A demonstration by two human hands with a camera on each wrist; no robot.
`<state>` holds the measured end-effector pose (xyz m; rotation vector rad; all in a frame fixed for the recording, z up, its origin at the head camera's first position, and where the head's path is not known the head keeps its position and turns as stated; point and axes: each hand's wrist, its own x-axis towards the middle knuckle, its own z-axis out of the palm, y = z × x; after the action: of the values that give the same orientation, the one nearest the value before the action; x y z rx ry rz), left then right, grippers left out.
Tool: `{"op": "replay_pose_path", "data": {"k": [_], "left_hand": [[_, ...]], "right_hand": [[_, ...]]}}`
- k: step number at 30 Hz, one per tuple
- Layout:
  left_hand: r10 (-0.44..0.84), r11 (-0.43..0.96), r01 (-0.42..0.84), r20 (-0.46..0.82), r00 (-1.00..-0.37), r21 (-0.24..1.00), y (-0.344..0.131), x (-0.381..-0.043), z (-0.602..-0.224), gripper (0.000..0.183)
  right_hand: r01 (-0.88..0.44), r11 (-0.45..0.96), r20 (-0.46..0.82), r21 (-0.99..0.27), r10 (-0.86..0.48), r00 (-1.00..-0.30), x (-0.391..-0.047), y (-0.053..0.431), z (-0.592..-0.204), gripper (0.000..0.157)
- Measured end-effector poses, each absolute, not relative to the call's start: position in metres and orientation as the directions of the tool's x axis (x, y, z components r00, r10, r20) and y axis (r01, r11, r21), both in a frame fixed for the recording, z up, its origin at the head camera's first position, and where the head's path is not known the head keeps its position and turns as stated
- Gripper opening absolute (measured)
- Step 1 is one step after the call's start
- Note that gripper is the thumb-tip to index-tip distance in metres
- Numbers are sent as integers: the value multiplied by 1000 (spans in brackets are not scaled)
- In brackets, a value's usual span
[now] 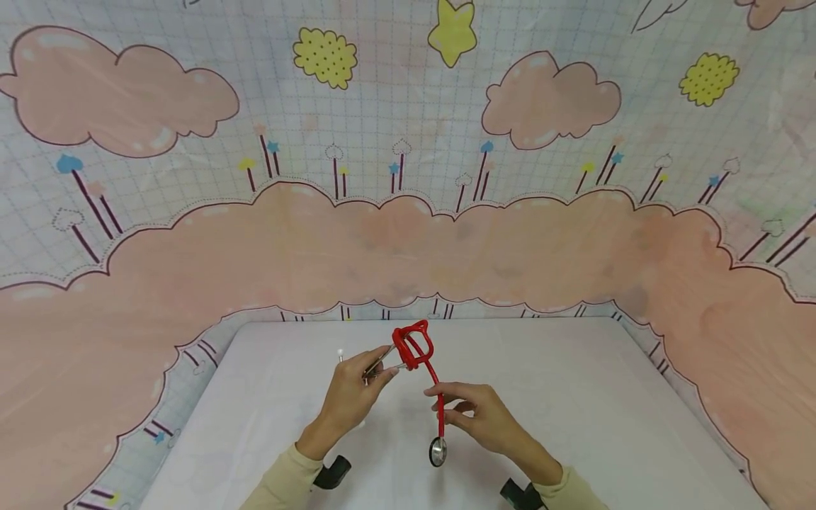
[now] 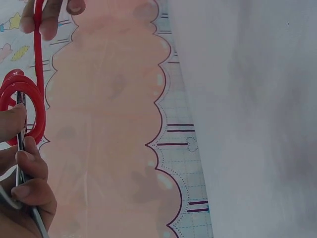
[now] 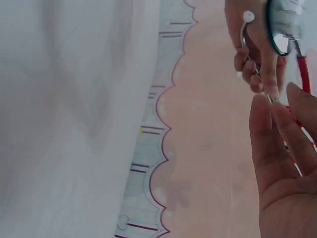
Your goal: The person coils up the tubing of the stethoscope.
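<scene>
A stethoscope with red tubing (image 1: pixel 413 347) is held up above the table, its tube wound in loops around the lower end of the metal ear tubes. My left hand (image 1: pixel 353 386) grips those metal ear tubes (image 2: pixel 20 166) between thumb and fingers. A white ear tip (image 3: pixel 248 17) sticks out past that hand in the right wrist view. The straight end of the tube runs down through the fingers of my right hand (image 1: pixel 481 418), which hold it lightly. Below them hangs the round metal chest piece (image 1: pixel 438 451), seen close and partly cut off in the right wrist view.
A white tabletop (image 1: pixel 268 397) lies below both hands. Behind and around it spreads a cloth (image 1: pixel 446 255) printed with clouds, stars and a grid. Dark wrist mounts (image 1: pixel 333 472) sit at both sleeves.
</scene>
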<state>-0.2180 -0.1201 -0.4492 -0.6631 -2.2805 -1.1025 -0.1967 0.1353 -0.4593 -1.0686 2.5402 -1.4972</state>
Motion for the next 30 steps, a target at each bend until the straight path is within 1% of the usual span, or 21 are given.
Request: {"op": "replay_pose_path", "data": {"k": [2,4,6,9,11,13,19,21,24,30], "left_hand": [[199,560,613,627,-753,558,-119,-218,-449,36],[194,567,602,620,-761,562,-119,-219,-450,36],[186,572,588,607,-772,572,-119,-219,-451,36],[175,573,559,577,-798,599,-118,-218,-452,36],[172,569,542,555,-814,618,-117,-218,-452,36],[170,568,529,539,-825,630,-117,-217,-452,36],[164,572,512,522,-837,640,-115,-217,-452,35],[168,570,513,520,-837,642,-114,-217,-453,35],[177,564,518,519,-836,643,-112,-216,-454,35],[174,563,524,529,-831,638,-107,-214,-452,36]], "right_hand": [[-617,325,393,-716,-542,-742,-196,133,-460,37],[-710,333,487,-621,-545,-682,-196,131,-460,36],[-804,344,589,-485,-552,-591,-196,129,-461,36],[-884,381,698,-269,-556,-452,-197,127,-460,32],[-900,397,728,-181,-561,-394,-197,127,-459,26],[-906,405,735,-118,-578,-354,-197,126,-458,21],[-920,391,742,24,-623,-246,-195,124,-452,18],[-917,397,750,35,-617,-238,-195,125,-451,18],[-913,408,780,-4,-571,-258,-194,126,-449,19],[-925,344,824,-163,-468,-319,-195,126,-445,22]]}}
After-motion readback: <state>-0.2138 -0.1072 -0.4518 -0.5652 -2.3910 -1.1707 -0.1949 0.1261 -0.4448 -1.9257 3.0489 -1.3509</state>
